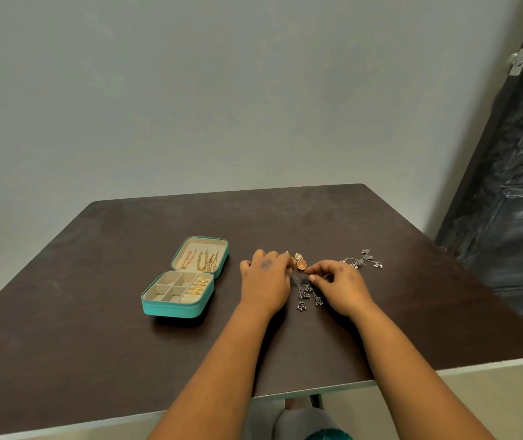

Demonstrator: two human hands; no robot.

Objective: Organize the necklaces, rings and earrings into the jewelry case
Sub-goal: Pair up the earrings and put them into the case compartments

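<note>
We find a teal jewelry case (pixel 171 308) lying open on the left part of the dark table (pixel 95 328). Gold necklaces (pixel 201 260) hang in its raised lid, and gold rings (pixel 199 285) sit in the right-hand slots of its tray; the square compartments to their left hold nothing we can make out. The left hand (pixel 265 281) lies knuckles up just right of the case, its fingers curled over gold earrings (pixel 300 262) at their tips; we cannot tell whether it grips them. The right hand (pixel 338 285) pinches the top of a dark dangling earring (pixel 306 289), one of a pair lying between the two hands. Further silver earrings (pixel 363 260) rest on the table to the far right, apart from both hands.
</note>
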